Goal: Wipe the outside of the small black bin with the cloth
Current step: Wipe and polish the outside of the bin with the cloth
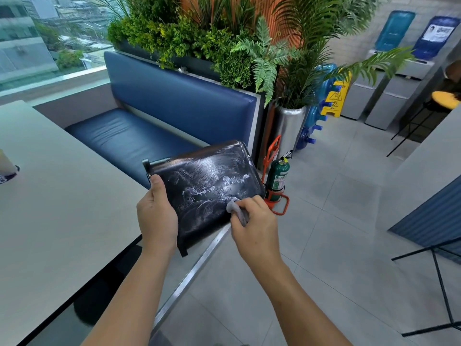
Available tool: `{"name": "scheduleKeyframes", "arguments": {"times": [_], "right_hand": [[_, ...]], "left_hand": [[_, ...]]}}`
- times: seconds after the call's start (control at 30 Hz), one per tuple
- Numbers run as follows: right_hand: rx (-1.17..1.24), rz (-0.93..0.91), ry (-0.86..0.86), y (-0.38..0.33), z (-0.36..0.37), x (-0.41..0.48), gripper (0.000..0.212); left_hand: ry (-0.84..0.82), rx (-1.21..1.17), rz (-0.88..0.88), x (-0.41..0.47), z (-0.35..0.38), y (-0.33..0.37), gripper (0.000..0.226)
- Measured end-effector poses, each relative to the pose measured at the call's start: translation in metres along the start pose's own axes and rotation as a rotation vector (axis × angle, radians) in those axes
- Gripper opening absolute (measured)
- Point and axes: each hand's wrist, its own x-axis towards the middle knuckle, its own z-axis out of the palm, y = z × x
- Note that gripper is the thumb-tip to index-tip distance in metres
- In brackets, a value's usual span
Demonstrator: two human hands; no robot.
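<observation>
At the far left lies the pale desk (pixel 62 196), bare near its right edge; the work happens in the air just right of it, probably so drips fall to the floor and not on the top. The left hand (pixel 157 216) holds the small black bin (pixel 207 186) off the ground, its grip clamped on the bin's near left edge, thumb on the outer wall and fingers hidden behind. The bin is tipped on its side with one broad outer face turned up toward the camera, which gives the wiping hand a flat, steady surface. That face is streaked with white smears of foam or cleaner. At the face's near right edge the right hand (pixel 252 221) is clenched around a bunched grey cloth (pixel 237 211), pressed against the wall. Judging by the streaks, the wiping is partway through.
</observation>
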Motion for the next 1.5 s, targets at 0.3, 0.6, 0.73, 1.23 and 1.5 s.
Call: {"name": "scheduleKeyframes", "arguments": {"times": [0.3, 0.6, 0.73, 1.23, 1.5], "right_hand": [[0.062, 0.029, 0.087, 0.015, -0.014, 0.001, 0.010], [0.045, -0.015, 0.023, 0.013, -0.007, -0.015, 0.014], [0.006, -0.020, 0.105, 0.002, -0.006, 0.002, 0.007], [0.015, -0.152, 0.019, -0.014, 0.003, -0.019, 0.013], [0.004, -0.024, 0.174, 0.004, -0.013, 0.000, 0.009]], "left_hand": [[0.015, 0.069, -0.012, -0.006, -0.001, 0.003, 0.061], [-0.013, 0.143, 0.048, -0.013, -0.010, 0.005, 0.059], [-0.020, 0.141, 0.041, -0.020, -0.008, 0.006, 0.060], [-0.021, 0.145, 0.058, -0.019, -0.006, 0.006, 0.059], [-0.047, 0.131, 0.058, -0.015, -0.006, -0.002, 0.067]]}}
